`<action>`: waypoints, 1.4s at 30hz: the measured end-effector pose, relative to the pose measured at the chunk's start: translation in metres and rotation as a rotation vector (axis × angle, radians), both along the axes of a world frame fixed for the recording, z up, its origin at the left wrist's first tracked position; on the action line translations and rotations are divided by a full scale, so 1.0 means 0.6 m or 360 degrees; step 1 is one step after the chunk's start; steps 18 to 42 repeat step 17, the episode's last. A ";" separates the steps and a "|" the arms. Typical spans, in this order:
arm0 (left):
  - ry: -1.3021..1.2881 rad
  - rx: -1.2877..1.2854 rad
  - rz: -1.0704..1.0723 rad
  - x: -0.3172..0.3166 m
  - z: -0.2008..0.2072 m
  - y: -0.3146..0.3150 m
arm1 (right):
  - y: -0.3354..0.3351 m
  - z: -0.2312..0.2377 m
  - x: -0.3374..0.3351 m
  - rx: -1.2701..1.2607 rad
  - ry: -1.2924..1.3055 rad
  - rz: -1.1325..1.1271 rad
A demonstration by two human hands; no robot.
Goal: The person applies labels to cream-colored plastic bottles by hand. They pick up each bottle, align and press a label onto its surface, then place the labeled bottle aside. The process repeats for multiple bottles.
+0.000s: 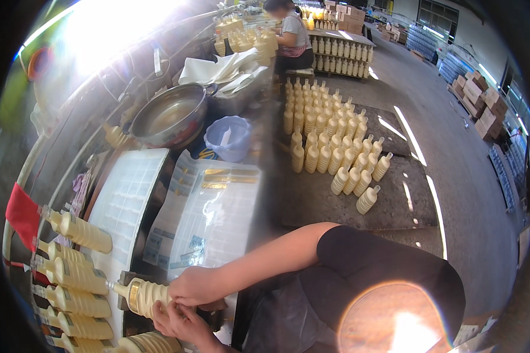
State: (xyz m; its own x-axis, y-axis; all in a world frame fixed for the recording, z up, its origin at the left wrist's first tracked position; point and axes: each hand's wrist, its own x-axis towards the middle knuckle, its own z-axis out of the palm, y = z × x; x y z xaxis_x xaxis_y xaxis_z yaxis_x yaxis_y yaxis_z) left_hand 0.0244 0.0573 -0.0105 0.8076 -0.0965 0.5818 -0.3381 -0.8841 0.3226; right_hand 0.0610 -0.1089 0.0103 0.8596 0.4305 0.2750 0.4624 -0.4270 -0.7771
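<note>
A cream ribbed bottle (144, 298) with a gold label near its shoulder lies on its side on a dark rest at the lower left, its narrow clear tip pointing left. My left hand (179, 322) has its fingers curled along the bottle's near side, toward the base. From above, my right hand (194, 286) comes down on the bottle's base end with its fingers closed, meeting the left fingertips; what they pinch is hidden. Beyond the hands lies a label sheet (218, 206), mostly bare, with several gold strips (224, 179) and blue pieces (196, 250) on it.
Several similar bottles (79, 273) lie in a row at the left, beside a white backing sheet (123, 194). Farther off are a blue bowl (228, 138) and a large metal pan (171, 115). Many bottles (330, 147) stand on floor boards at right. Another person (293, 38) sits beyond.
</note>
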 end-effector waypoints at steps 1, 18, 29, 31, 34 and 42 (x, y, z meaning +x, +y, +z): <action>-0.0006 -0.0017 -0.0001 0.000 -0.003 0.001 | 0.000 0.009 -0.002 0.0115 0.0188 -0.0021; 0.0402 -0.0037 0.0121 0.018 -0.098 0.060 | -0.005 -0.024 0.015 0.0118 0.0484 -0.0024; 0.0402 -0.0037 0.0121 0.018 -0.098 0.060 | -0.005 -0.024 0.015 0.0118 0.0484 -0.0024; 0.0402 -0.0037 0.0121 0.018 -0.098 0.060 | -0.005 -0.024 0.015 0.0118 0.0484 -0.0024; 0.0402 -0.0037 0.0121 0.018 -0.098 0.060 | -0.005 -0.024 0.015 0.0118 0.0484 -0.0024; 0.0402 -0.0037 0.0121 0.018 -0.098 0.060 | -0.005 -0.024 0.015 0.0118 0.0484 -0.0024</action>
